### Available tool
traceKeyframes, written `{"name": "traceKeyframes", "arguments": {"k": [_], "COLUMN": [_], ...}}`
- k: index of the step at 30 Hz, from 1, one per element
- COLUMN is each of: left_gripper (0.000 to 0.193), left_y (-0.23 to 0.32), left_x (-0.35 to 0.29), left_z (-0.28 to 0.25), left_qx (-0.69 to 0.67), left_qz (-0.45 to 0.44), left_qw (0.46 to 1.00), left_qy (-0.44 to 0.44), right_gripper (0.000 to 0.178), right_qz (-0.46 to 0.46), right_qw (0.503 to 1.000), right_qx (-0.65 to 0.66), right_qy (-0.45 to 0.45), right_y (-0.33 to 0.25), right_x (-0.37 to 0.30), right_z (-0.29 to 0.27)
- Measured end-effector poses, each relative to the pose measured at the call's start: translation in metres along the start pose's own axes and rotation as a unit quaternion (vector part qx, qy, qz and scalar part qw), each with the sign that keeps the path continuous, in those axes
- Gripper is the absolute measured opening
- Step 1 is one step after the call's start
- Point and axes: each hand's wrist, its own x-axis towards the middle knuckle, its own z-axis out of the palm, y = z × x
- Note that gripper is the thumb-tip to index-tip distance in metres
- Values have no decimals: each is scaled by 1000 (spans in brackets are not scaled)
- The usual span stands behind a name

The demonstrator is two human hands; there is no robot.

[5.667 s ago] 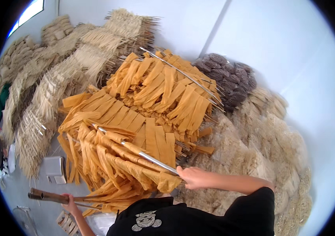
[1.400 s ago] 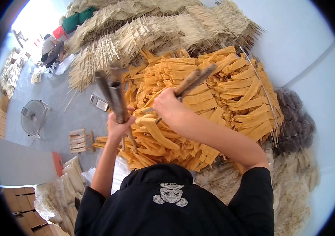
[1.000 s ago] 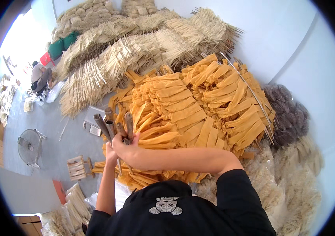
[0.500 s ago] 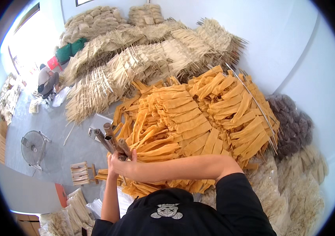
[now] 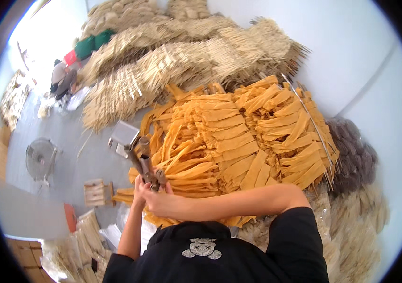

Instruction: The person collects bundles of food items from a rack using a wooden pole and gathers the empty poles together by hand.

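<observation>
In front of my chest both hands are closed round a small bundle of thick brown tube-like sticks (image 5: 144, 162). My left hand (image 5: 139, 191) grips the lower end from the left. From the other side my right hand (image 5: 163, 203) wraps round the same end, its arm crossing my body. The sticks lean up and away, their ends spread apart. Just beyond them a silver metal box (image 5: 126, 133) sits on the floor. A large heap of orange-yellow strips (image 5: 224, 137) lies close to my right.
Pale bundled stalks (image 5: 172, 66) are piled along the far wall. A floor fan (image 5: 40, 159) and a small wooden stool (image 5: 95, 192) stand at left. A person (image 5: 63, 79) crouches at far left. Dark grey bundles (image 5: 352, 151) lie at right; a metal rod (image 5: 308, 113) rests on the heap.
My hands and the brown sticks have shifted slightly right and down. The sticks' ends have tilted a little. The whole view has turned slightly; both hands keep their hold.
</observation>
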Motion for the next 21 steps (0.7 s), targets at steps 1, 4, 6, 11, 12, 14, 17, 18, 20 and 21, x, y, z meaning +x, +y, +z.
{"name": "traceKeyframes", "arguments": {"k": [1, 4, 6, 11, 12, 14, 17, 18, 20, 21], "left_gripper": [34, 26, 27, 28, 29, 31, 31, 31, 30, 30], "left_y": [-4, -4, 3, 25, 25, 26, 26, 18, 15, 15], "left_x": [0, 6, 6, -4, -5, -6, -6, -5, -9, -10], "left_z": [-7, 12, 16, 33, 33, 37, 40, 36, 34, 34], "left_qx": [32, 184, 214, 207, 208, 218, 164, 170, 190, 200], "left_qz": [9, 60, 47, 52, 54, 43, 23, 34, 33, 32], "left_qw": [999, 979, 974, 976, 976, 974, 986, 984, 980, 977], "left_qy": [13, 60, 53, 36, 33, 34, 24, 31, 55, 67], "right_gripper": [23, 24, 20, 36, 45, 70, 65, 60, 56, 54], "right_qz": [17, 66, 85, 429, 495, 566, 528, 511, 500, 495], "right_qw": [998, 960, 899, 622, 561, 475, 467, 413, 414, 414], "right_qx": [36, 235, 402, 630, 629, 637, 651, 695, 715, 724], "right_qy": [42, 139, 149, 177, 212, 220, 282, 294, 261, 243], "right_y": [1, -2, -17, -45, -42, -37, -28, -25, -22, -24], "right_x": [-6, -43, -63, -82, -72, -60, -43, -34, -30, -28], "right_z": [-2, 1, 9, 13, 8, 12, 36, 37, 45, 50]}}
